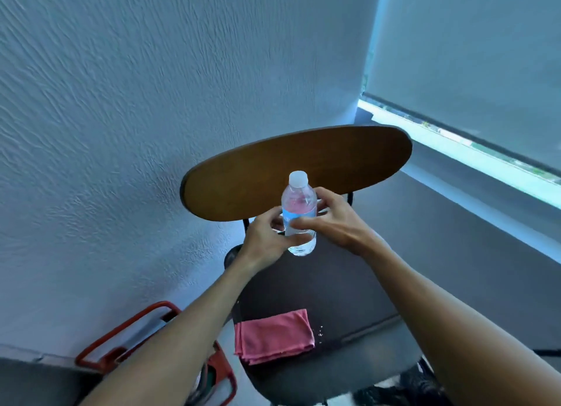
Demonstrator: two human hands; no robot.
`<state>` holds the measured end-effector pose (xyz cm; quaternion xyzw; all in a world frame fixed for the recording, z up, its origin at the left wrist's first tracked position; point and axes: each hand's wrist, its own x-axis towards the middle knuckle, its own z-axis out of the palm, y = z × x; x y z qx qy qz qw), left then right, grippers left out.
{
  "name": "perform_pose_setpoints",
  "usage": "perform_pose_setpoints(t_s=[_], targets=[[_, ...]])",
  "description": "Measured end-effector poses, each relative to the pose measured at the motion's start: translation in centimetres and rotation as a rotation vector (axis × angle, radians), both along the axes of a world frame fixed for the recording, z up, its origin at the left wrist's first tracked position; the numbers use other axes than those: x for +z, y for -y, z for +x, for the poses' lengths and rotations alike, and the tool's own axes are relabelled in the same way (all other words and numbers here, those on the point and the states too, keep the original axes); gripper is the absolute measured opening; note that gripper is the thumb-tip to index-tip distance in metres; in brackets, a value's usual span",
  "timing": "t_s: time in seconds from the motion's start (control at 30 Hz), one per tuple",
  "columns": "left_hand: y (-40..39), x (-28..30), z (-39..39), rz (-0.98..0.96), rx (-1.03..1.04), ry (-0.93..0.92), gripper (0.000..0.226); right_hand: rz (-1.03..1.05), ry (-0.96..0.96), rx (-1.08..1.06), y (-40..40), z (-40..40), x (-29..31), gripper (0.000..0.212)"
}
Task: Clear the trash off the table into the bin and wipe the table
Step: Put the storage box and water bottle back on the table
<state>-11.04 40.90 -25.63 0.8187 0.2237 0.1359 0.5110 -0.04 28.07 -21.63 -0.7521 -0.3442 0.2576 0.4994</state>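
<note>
A clear plastic water bottle with a white cap and a blue label is held upright in the air above the dark round table. My left hand grips its lower body from the left. My right hand wraps its middle from the right. A folded pink cloth lies on the table's near left part. The bin, red-framed with a pale liner, stands on the floor to the left of the table, partly hidden by my left forearm.
A chair with an oval wooden backrest stands behind the table. A textured white wall fills the left. A window with a grey roller blind is at the right. Small white specks lie beside the cloth.
</note>
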Motion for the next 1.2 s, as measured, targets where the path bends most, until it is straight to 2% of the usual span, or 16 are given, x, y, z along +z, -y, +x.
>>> perform_pose_setpoints(t_s=[0.5,0.63,0.87,0.97,1.1,1.2], targets=[[11.2,14.4,1.3,0.038,-0.469,0.313,0.057,0.198,0.228,-0.498,14.9,-6.1,14.2,0.027],[15.9,17.1,3.1,0.053,-0.595,0.349,0.059,0.236,0.250,-0.624,19.9,-6.3,16.7,0.035],[26.0,20.0,7.1,0.084,-0.796,0.358,0.037,0.216,0.311,-0.860,30.0,-5.2,18.4,0.035],[31.2,20.3,9.3,0.095,-0.892,0.378,0.041,0.184,0.332,-0.949,35.0,-4.5,18.5,0.041],[37.8,20.5,12.4,0.112,-1.023,0.390,0.043,0.162,0.343,-1.042,41.2,-3.4,18.5,0.030],[42.4,20.5,14.8,0.099,-1.106,0.394,0.046,0.131,0.344,-1.122,45.4,-2.2,18.4,0.036]])
